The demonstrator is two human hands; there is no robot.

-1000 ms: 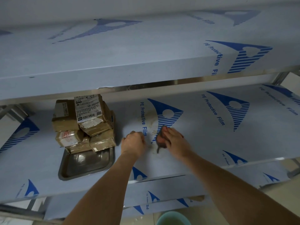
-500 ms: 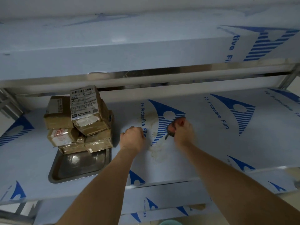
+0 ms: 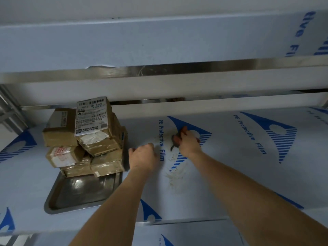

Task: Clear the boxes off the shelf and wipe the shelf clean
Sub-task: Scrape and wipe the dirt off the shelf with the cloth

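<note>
The middle shelf is covered in pale film with blue logos. My right hand presses a small dark reddish rag onto the shelf, above a whitish smeared stain. My left hand rests as a fist on the shelf just left of the stain, holding nothing visible. A stack of several taped brown cardboard boxes stands at the left, its base on the far end of a steel tray.
The upper shelf overhangs close above, with a bare steel edge. A steel upright stands at the far left. A lower shelf shows beneath the front edge.
My right hand has slid the rag away from me, up past the stain. My left hand has stayed put. The camera has moved in closer.
</note>
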